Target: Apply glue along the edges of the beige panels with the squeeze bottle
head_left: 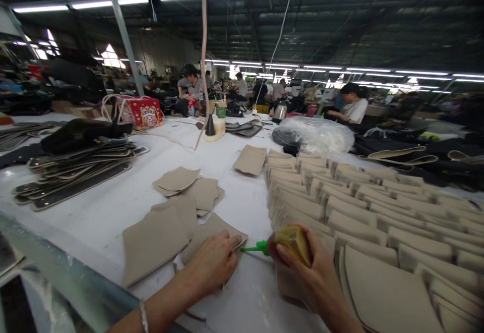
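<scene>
My right hand (313,272) is wrapped round a glue bottle (293,244), a squeezable yellowish bottle lying nearly level. Its green nozzle (257,247) points left, the tip at the right edge of a beige leather piece (212,229). On that piece lies my left hand (215,260), fingers bent and closed on its edge near the nozzle tip; the thumb is partly hidden. Left of it, more beige pieces (155,242) overlap in loose stacks on the white table (159,156).
Rows of folded beige pieces (363,222) cover the right side. Dark strap-like parts (75,171) are piled at left. Farther back stand a red gift bag (141,112), a black-nozzled container (215,128), clear plastic wrap (321,133) and a kettle (280,112). Other people sit beyond.
</scene>
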Motion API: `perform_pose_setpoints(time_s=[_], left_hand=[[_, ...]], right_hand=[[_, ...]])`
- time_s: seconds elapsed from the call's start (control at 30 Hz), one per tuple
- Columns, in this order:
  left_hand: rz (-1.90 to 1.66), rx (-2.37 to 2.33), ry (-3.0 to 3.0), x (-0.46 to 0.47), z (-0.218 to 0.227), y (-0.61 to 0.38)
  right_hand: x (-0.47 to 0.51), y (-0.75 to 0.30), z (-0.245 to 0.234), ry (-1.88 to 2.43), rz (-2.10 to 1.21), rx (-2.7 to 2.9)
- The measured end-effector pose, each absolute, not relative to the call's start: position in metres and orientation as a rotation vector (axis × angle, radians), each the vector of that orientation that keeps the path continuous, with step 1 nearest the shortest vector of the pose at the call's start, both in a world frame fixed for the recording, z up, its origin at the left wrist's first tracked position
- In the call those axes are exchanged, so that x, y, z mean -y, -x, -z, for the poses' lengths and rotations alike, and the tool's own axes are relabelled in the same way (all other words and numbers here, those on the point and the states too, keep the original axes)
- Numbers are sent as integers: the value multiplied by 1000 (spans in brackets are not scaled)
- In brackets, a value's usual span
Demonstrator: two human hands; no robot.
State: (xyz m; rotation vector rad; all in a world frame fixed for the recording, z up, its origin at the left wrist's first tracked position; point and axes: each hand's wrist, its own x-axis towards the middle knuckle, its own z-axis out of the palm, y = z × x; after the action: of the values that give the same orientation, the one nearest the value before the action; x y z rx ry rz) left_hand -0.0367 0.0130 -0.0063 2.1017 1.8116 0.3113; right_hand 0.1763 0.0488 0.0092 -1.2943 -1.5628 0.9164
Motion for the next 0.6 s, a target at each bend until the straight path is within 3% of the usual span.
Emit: perform_pose_setpoints(time_s=[0.6], left_hand=[[-301, -1808, -2132, -10, 9, 39]], right_hand=[[-53, -183, -4, 1371, -874, 1538]])
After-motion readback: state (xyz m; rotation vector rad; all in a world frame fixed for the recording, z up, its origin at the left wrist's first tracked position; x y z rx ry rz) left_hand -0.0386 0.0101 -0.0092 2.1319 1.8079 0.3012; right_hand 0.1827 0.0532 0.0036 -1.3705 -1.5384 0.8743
